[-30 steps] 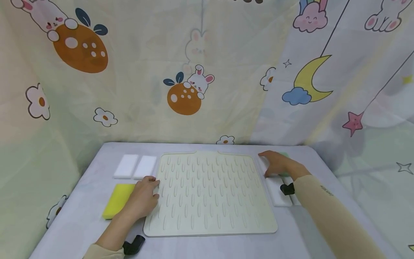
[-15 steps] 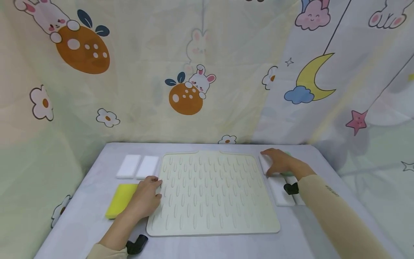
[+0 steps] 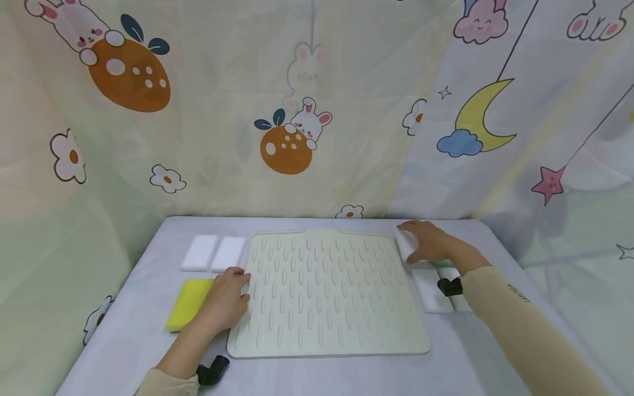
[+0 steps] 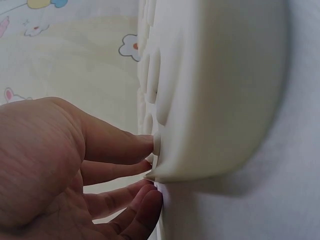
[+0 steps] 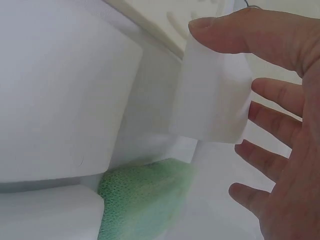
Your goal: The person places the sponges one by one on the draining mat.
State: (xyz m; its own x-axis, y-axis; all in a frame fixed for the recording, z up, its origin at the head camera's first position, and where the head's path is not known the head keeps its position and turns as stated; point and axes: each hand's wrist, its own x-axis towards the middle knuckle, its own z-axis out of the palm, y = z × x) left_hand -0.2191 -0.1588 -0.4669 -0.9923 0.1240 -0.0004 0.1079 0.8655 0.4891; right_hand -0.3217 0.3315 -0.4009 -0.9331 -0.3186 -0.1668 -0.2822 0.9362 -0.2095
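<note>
I'm seeing soft light spreading over the tabletop [image 3: 327, 379], a faint shadow falling beside the right sleeve [image 3: 520, 319]. The left wrist view is looking dimmer, the near corner of the mat [image 4: 230, 90] blurring; the right wrist view is showing the white block [image 5: 207, 97] hazily.

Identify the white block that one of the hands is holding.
The far white block by the right edge of the mat: the right hand grips it, while the other visible white blocks lie flat, unheld.
</note>
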